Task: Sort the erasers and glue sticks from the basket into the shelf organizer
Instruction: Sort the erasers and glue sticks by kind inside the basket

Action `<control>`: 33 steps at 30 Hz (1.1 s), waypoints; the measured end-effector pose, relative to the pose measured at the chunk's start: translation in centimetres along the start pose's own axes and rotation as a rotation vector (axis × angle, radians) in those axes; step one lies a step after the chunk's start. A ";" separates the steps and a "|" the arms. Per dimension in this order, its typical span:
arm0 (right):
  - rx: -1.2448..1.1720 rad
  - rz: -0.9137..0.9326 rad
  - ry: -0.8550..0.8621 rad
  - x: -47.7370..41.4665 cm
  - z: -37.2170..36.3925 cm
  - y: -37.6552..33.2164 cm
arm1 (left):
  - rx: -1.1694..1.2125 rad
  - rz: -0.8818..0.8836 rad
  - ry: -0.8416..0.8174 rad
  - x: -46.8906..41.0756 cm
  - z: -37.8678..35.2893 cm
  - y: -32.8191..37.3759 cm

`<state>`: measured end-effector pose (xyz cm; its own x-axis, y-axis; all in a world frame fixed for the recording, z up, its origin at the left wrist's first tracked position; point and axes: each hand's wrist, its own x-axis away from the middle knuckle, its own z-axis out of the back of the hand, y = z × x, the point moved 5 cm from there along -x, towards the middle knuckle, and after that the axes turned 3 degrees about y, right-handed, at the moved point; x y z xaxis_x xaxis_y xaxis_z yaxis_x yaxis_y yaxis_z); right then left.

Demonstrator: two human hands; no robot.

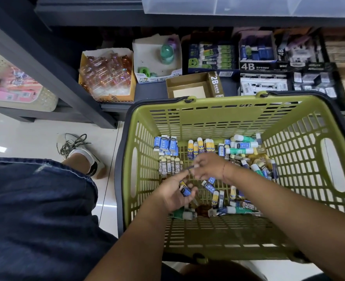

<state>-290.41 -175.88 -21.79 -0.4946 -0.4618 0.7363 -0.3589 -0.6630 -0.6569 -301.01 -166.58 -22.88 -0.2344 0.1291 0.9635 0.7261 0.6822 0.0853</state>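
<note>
A green plastic basket stands on the floor against the low shelf. On its bottom lie blue erasers, grey 2B erasers, yellow-and-blue erasers and green glue sticks in loose groups. My left hand is inside the basket, palm up, with blue erasers held in it. My right hand hovers just above and right of it, fingertips pinched on something small that is blurred.
The dark shelf holds an open brown 2B box, a white box with green items, a box of clear packets and 4B eraser boxes. A white perforated bin sits at left. My shoe rests on the tiled floor.
</note>
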 end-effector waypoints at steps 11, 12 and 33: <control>0.516 0.023 0.291 -5.6 4.9 -3.4 | 0.150 0.032 -0.023 0.5 -0.3 0.1; 0.565 0.017 0.307 -5.9 4.8 -3.4 | 0.117 0.042 -0.038 0.5 -0.4 0.0; 0.116 0.253 0.071 -1.4 0.6 -2.0 | 0.035 -0.142 -0.030 1.2 -0.5 1.1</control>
<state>-288.59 -174.27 -21.40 -0.6129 -0.5814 0.5351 -0.1257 -0.5968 -0.7925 -300.22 -166.02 -21.49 -0.3528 0.0504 0.9343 0.6612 0.7200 0.2108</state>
